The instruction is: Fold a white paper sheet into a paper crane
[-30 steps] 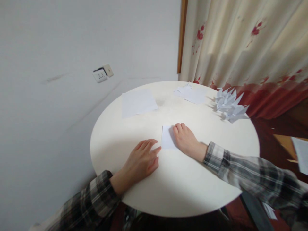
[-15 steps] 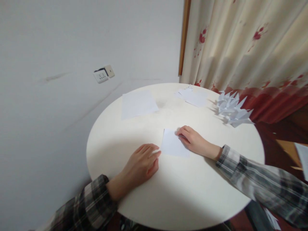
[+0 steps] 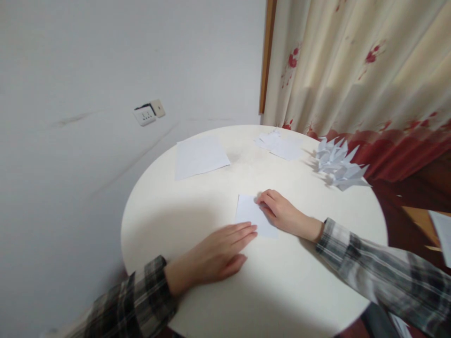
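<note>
A small white sheet of paper (image 3: 248, 211) lies flat on the round white table in front of me. My left hand (image 3: 225, 251) rests across its lower left edge, fingers stretched out flat and the thumb apart, gripping nothing. At the sheet's upper right edge, my right hand (image 3: 280, 211) has its fingers curled and pressed together on the paper. The part of the sheet beneath the right fingers is hidden.
The white table (image 3: 292, 286) stands against a wall. Toward the back lie a larger white sheet (image 3: 200, 157) and several smaller papers (image 3: 285, 148). Several folded paper cranes (image 3: 340, 164) cluster near the right edge, by a curtain (image 3: 327, 61).
My left hand has slid rightward onto the paper's lower part, its fingers straightening. My right hand stays at the upper right edge. The camera view has shifted slightly.
</note>
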